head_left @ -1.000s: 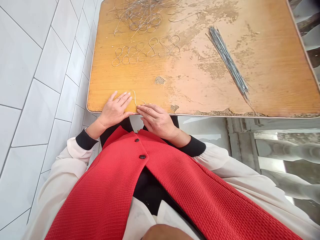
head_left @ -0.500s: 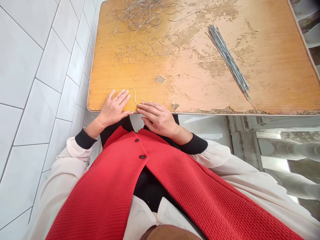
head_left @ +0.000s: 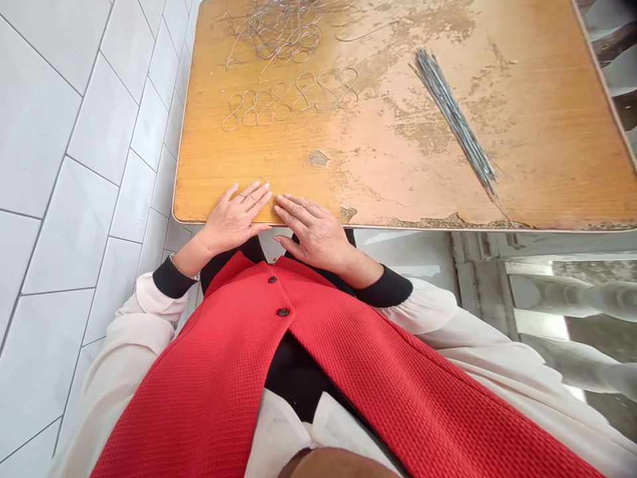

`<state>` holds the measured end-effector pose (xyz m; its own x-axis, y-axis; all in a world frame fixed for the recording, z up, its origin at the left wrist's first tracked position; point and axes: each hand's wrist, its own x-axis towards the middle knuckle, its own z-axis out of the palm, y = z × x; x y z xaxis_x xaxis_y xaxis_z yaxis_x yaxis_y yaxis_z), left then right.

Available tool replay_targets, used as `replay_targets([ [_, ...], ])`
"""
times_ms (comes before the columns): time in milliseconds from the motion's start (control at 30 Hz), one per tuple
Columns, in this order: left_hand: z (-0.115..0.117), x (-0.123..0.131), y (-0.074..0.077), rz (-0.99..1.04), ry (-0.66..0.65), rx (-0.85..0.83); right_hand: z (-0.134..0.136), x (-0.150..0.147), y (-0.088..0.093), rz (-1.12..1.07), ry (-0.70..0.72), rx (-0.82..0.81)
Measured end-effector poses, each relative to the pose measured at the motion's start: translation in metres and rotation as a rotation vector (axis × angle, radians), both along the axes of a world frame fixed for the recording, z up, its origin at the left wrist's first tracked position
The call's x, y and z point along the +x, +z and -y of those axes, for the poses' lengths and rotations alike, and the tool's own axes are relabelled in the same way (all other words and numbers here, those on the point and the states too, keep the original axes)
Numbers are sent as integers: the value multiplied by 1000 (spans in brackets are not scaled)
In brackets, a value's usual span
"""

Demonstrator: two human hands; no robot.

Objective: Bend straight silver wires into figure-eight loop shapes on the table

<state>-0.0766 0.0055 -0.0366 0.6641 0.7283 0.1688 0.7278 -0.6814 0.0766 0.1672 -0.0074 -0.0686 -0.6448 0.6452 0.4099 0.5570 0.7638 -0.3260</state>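
Now left hand [head_left: 231,219] and right hand [head_left: 313,232] lie flat on table [head_left: 398,179] edge, fingers spread, pinching nothing. Thin wire loop [head_left: 259,181] touches left fingertips, at that hand's one o'clock. Figure-eight wire row [head_left: 291,99] at twelve o'clock, straight wire bundle [head_left: 452,113] at two o'clock.

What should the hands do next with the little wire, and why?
Maybe the right hand should pinch the thin wire and bend it into a second loop. The left hand is right beside it, and figure-eight wire shapes lie in a row on the table.
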Motion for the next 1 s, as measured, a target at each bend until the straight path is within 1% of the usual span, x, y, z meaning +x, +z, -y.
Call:
replay_targets([
  [133, 2, 3, 2, -8, -14, 5, 1, 0, 1, 26, -5, 8],
  [267, 2, 7, 1, -2, -15, -5, 1, 0, 2, 13, 18, 16],
  [400, 1, 8, -1, 45, 31, -35, 2, 0, 0, -28, 21, 29],
  [500, -1, 7, 1, 104, 66, -56, 3, -3, -2, -76, 7, -11],
  [567, -3, 7, 2, 119, 77, -75, 3, -6, -2, -126, -41, -36],
  [633, -3, 7, 4, 104, 84, -92, 2, -10, -1, -160, -122, -41],
  [733, -3, 7, 4, 72, 95, -97, -2, -17, 2, -145, -236, -39],
  [867, -2, 8, 1, 80, 91, -82, -11, -25, 5, -102, -282, -54],
  [1000, -2, 11, -2, 95, 109, -71, -17, -31, 4, -113, -302, -17],
])
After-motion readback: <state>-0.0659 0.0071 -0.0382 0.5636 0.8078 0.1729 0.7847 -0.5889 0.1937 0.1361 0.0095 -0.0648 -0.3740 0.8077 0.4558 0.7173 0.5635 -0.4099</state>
